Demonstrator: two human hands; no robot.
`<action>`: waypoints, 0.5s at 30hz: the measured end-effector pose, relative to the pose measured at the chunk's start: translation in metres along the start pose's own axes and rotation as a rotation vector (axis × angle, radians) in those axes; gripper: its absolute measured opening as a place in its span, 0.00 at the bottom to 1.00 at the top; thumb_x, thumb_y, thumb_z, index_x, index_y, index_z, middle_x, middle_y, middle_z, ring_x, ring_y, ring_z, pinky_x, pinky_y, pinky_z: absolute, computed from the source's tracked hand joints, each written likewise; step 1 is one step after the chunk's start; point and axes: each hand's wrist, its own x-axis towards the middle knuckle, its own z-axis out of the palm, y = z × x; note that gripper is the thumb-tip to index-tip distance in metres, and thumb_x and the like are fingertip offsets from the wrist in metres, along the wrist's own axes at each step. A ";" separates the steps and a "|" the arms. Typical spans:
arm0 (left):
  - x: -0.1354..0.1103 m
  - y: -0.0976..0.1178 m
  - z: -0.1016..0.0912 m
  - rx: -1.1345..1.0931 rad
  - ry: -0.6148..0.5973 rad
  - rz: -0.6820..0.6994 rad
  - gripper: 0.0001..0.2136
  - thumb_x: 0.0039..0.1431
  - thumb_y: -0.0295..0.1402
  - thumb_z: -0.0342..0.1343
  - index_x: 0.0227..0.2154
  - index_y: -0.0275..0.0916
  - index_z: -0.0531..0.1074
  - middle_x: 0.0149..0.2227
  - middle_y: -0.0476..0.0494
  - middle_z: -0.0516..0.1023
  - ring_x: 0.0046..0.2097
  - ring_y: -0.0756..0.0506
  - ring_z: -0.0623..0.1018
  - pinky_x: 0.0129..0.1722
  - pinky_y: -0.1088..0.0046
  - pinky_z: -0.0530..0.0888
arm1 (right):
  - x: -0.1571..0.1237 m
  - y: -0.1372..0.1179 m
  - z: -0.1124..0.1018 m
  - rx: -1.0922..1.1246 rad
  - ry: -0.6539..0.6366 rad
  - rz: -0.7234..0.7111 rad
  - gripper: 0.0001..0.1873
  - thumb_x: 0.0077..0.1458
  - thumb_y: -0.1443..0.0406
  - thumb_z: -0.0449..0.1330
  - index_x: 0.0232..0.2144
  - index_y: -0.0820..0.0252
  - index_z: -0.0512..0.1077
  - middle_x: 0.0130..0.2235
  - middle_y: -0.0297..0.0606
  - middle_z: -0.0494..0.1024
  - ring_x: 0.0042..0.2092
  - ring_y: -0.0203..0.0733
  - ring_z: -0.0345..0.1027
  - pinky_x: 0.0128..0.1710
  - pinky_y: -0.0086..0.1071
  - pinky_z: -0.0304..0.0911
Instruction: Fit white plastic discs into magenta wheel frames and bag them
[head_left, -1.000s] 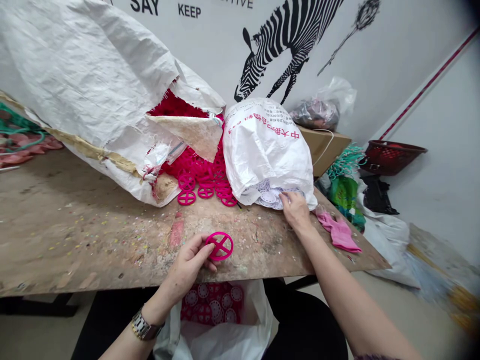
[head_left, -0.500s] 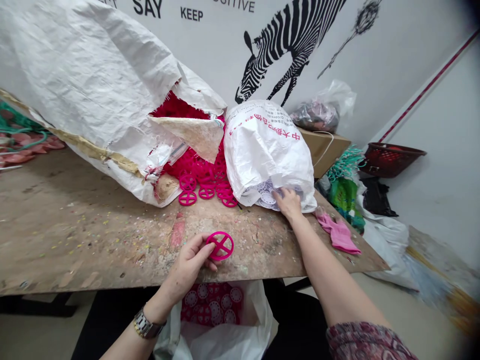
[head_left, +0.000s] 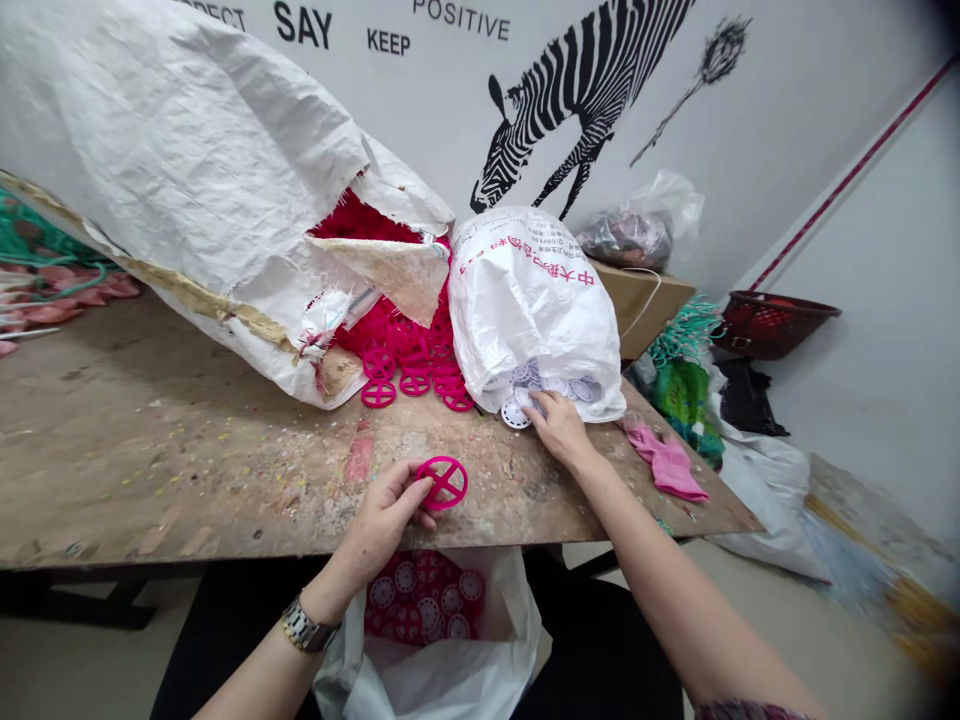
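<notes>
Between the thumb and fingers of my left hand (head_left: 391, 510) is a pink plastic ring with crossed spokes (head_left: 450, 484), held above the table's front edge. My right hand (head_left: 559, 428) is at the mouth of a white woven sack (head_left: 536, 310), its fingers closed on a white slotted disc (head_left: 516, 410). More white discs (head_left: 577, 386) lie inside that sack's mouth. Pink rings (head_left: 378, 393) spill onto the table from a larger torn white sack (head_left: 225, 180). Below the table edge, an open white bag (head_left: 442, 685) holds pink rings with white discs in them (head_left: 427, 610).
The worn wooden table (head_left: 187, 470) runs across the view. Pink gloves (head_left: 671, 462) lie at its right end. A cardboard box (head_left: 652, 305) with a clear plastic bag (head_left: 637, 230) on it stands behind. Green netting (head_left: 56, 245) is at far left, a dark red basket (head_left: 776, 322) at right.
My right hand has drawn back a little and leftward from inside the sack, bringing a white disc out at its mouth. My left hand still holds the pink ring in nearly the same place.
</notes>
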 end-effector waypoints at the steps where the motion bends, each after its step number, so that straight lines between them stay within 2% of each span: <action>1: 0.000 0.000 0.000 0.001 0.001 0.002 0.13 0.61 0.41 0.58 0.42 0.36 0.72 0.34 0.48 0.75 0.30 0.51 0.77 0.27 0.78 0.77 | 0.000 -0.002 -0.002 0.007 0.004 -0.006 0.20 0.60 0.57 0.56 0.50 0.61 0.75 0.51 0.48 0.76 0.53 0.52 0.68 0.57 0.42 0.60; 4: 0.000 0.001 0.001 -0.013 0.006 0.007 0.14 0.59 0.42 0.59 0.42 0.36 0.72 0.32 0.48 0.74 0.29 0.50 0.77 0.26 0.77 0.76 | 0.003 -0.006 -0.010 0.018 0.031 0.015 0.22 0.60 0.59 0.55 0.53 0.64 0.72 0.53 0.49 0.75 0.55 0.50 0.66 0.58 0.39 0.59; 8: -0.002 0.003 0.002 -0.010 0.012 0.006 0.15 0.58 0.43 0.59 0.41 0.36 0.73 0.32 0.48 0.75 0.29 0.51 0.77 0.26 0.77 0.76 | 0.008 -0.005 -0.020 -0.013 0.054 0.132 0.23 0.61 0.62 0.52 0.56 0.65 0.69 0.55 0.52 0.73 0.57 0.52 0.64 0.59 0.43 0.57; 12: -0.002 0.005 0.002 -0.008 0.015 0.013 0.15 0.59 0.43 0.59 0.42 0.36 0.73 0.33 0.47 0.76 0.29 0.51 0.76 0.26 0.77 0.76 | 0.006 -0.003 -0.021 -0.056 -0.011 0.279 0.25 0.58 0.55 0.57 0.53 0.63 0.73 0.51 0.55 0.76 0.54 0.60 0.66 0.54 0.50 0.59; 15: -0.003 0.005 0.002 -0.009 0.026 0.009 0.16 0.58 0.43 0.60 0.41 0.35 0.74 0.34 0.45 0.76 0.29 0.51 0.76 0.26 0.78 0.76 | 0.002 -0.005 -0.019 -0.043 -0.048 0.328 0.24 0.56 0.55 0.59 0.51 0.62 0.76 0.49 0.54 0.78 0.53 0.60 0.68 0.53 0.48 0.60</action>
